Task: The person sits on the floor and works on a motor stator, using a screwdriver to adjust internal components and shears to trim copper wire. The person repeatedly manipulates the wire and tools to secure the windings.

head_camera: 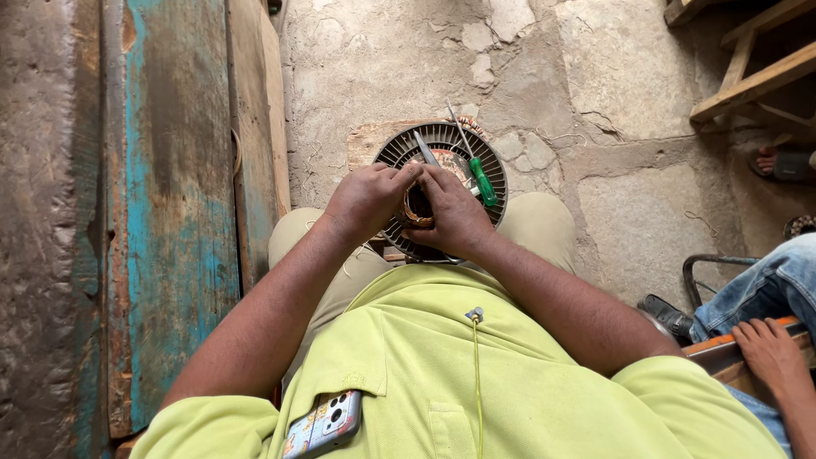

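A round slotted metal motor core [442, 140] rests on my lap, with copper wire coils [416, 212] at its centre. My left hand [365, 200] and my right hand [455, 212] meet over the middle of the core, fingers pinched together on the copper wire. A green-handled screwdriver [482, 180] and a pair of metal scissors or pliers [425, 149] lie on the core's far side, just beyond my fingers.
A weathered blue-painted wooden door [170, 212] stands at my left. Rough stone floor [629, 85] lies ahead. Wooden frames [748, 76] are at the top right. Another person's hand [769, 348] and jeans-clad leg [765, 285] are at the right. A phone [327, 421] sticks out of my shirt pocket.
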